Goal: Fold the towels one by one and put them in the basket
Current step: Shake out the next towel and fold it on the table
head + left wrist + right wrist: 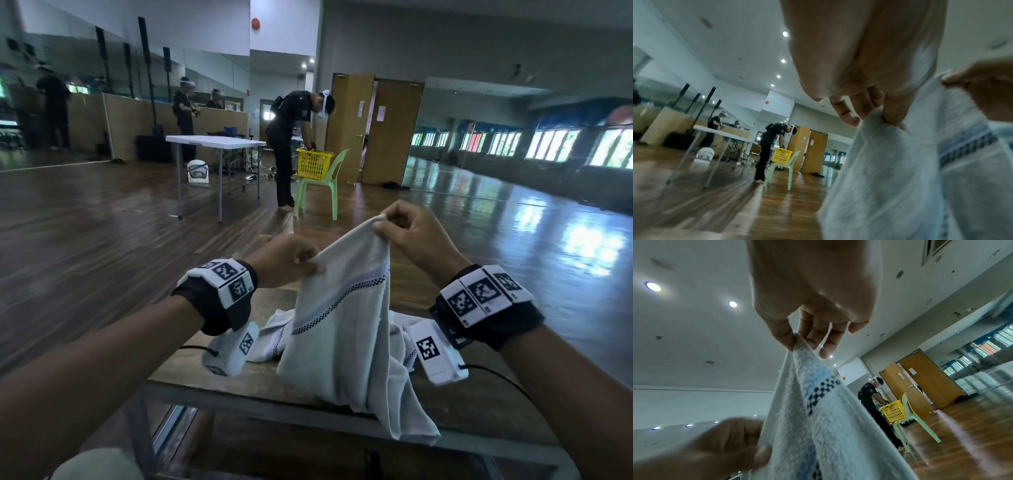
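A white towel point(342, 329) with a dark checked stripe hangs lifted over the wooden table point(239, 383). My right hand point(407, 236) pinches its top corner between thumb and fingers point(785, 335). My left hand point(291, 260) pinches the towel's left edge lower down, seen close in the left wrist view point(892, 116). The towel point(818, 418) drapes down and its lower end hangs over the table's near edge. Another white towel point(274, 335) lies crumpled on the table behind it. No basket of mine is in view.
A person point(291, 137) bends over a yellow basket point(313, 164) on a green chair point(325, 185) far ahead. A white folding table point(212, 142) stands to their left. Wooden doors point(376, 126) are behind. Wood floor lies all around.
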`<state>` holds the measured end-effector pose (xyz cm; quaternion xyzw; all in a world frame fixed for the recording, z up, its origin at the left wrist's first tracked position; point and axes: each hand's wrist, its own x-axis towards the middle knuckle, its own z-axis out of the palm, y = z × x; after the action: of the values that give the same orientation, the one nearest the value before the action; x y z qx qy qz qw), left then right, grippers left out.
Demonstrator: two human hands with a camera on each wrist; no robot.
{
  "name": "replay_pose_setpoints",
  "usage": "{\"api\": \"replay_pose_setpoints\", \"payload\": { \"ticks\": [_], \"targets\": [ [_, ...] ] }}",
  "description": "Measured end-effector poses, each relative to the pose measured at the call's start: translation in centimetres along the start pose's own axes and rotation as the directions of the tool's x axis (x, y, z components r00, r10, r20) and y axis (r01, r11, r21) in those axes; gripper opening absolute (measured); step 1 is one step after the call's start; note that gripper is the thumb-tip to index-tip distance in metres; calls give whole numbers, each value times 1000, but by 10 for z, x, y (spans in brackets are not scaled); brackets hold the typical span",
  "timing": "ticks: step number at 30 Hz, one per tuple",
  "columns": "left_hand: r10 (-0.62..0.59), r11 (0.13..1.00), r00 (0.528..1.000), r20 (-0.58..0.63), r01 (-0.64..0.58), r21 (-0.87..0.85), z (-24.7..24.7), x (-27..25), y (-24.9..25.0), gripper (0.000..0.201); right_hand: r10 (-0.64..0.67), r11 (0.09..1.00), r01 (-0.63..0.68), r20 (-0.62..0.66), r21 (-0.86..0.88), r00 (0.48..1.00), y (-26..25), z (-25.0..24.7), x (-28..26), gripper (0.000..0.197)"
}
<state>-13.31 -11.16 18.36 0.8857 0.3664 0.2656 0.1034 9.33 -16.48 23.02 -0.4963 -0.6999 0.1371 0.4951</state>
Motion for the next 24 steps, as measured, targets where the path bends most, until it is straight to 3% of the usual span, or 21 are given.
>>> {"api": "replay_pose_setpoints", "payload": {
  "ticks": [3, 6, 12, 15, 20, 24],
  "targets": [
    [-81, 975, 996, 39, 71, 211, -1, -13, -24, 28, 10, 999, -16, -102, -51, 995, 8, -14, 3, 8],
    [-110, 957, 994, 15, 102, 271, -14, -26, -38, 23, 37, 996, -51, -183, -74, 982, 18, -33, 3, 18],
    [-134, 881, 988, -74, 153, 447, -42, -38, -55, 12, 34, 966, -69, -140, -248, 990, 23, -59, -1, 6],
    [-89, 887, 977, -192, 165, 431, -64, -31, -51, 12, -17, 948, -29, -141, -317, 990, 7, -73, 1, 4],
    [2, 961, 934, -358, 98, 260, -126, -13, -2, 8, -152, 902, 63, -179, -428, 972, -42, -111, 12, 8],
    [84, 980, 914, -398, -3, 200, -179, -12, 35, 9, -209, 878, 82, -223, -472, 952, -89, -146, 16, 9]
  ]
}}
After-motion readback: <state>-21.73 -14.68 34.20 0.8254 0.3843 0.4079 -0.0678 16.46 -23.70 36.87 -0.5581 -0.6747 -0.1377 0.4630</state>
